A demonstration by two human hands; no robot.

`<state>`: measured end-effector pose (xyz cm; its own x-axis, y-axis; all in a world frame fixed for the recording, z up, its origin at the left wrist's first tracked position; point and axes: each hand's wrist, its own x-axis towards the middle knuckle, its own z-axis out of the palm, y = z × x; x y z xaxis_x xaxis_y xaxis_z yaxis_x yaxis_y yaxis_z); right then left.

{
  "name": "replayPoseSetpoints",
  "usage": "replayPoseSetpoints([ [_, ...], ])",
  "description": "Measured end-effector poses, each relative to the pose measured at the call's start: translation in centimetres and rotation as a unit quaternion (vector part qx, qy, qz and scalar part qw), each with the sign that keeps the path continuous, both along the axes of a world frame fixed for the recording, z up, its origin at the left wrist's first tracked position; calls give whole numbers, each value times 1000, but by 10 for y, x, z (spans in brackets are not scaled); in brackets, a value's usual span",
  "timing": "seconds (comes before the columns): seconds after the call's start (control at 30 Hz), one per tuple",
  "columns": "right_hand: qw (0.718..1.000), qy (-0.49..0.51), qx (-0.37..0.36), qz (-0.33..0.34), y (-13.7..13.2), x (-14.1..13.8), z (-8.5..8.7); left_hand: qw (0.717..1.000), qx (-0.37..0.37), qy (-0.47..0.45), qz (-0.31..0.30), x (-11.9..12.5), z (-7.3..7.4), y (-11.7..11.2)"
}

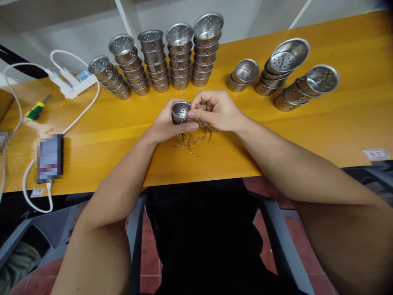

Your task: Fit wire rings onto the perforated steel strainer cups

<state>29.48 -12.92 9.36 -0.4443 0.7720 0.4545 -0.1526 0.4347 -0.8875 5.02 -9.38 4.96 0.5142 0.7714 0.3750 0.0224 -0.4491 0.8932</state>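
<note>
My left hand [167,123] is wrapped round a small perforated metal cup [180,111], its open mouth tilted up toward me. At the cup's right rim, the thumb and fingers of my right hand [216,110] are pinched together. What lies between those fingertips is too small to make out. Several thin curved metal wires [196,140] lie in a loose tangle on the table, just below and partly behind my hands.
Several tall stacks of perforated cups [181,57] stand along the back, with shorter, leaning stacks [267,78] at right. On the left of the wooden table [123,155] are a power strip [81,84], white cables, a screwdriver [37,110] and a phone [49,157].
</note>
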Motion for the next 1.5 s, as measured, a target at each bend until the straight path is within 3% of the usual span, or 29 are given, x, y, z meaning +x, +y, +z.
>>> replayPoseSetpoints([
  [0.27,997,-36,-63,-28,-2,2,-3,999,3,32,0,-3,-3,3],
  [0.53,997,-46,-59,-16,-2,3,-1,999,5,43,23,-3,-1,-1],
  [0.9,997,-51,-53,-13,-4,2,0,998,16,60,9,-8,-9,5],
  [1.07,998,-44,-20,-32,-3,2,-4,999,10,44,1,-6,-6,4],
  [1.27,985,-70,44,-149,3,9,-12,999,12,24,40,-5,-7,9],
  [1.5,979,-110,96,-139,0,12,-10,997,28,24,62,-8,-10,19],
])
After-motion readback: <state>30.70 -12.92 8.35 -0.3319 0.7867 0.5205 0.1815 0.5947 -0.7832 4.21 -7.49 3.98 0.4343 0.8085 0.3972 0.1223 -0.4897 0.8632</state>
